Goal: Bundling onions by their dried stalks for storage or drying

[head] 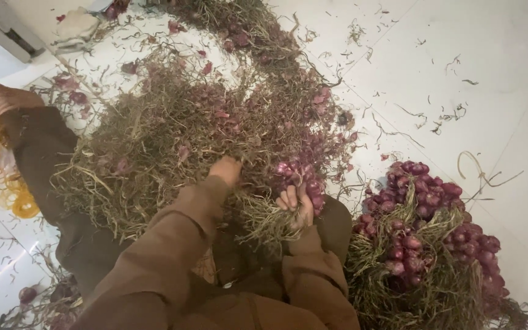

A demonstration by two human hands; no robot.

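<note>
- Brown sleeves (154,269) fill the bottom middle of the view, both forearms running up and away from the camera into the heap.
- White floor tiles (490,73) carry everything; loose dry stalk bits lie scattered over them toward the top right corner.
- Spread across the middle of the floor is a wide heap of dry stalks and shallots (172,134), reaching up to the top edge.
- At the bottom right corner sits a pile of bundled shallots (429,232), purple bulbs up, straw beneath.
- The right hand (297,205) is clenched around a bunch of shallots (304,180) at the heap's near edge; its long axis runs roughly up and down the view, bulbs pointing away from the camera, dry stalks hanging down toward the person.
- The left hand (226,170) reaches into the heap just left of the bunch, wrist straight, fingers buried in stalks, so I cannot tell whether they grip anything.
- Another person's leg in dark cloth (38,153) lies along the left edge, beside yellow netting (13,195).
</note>
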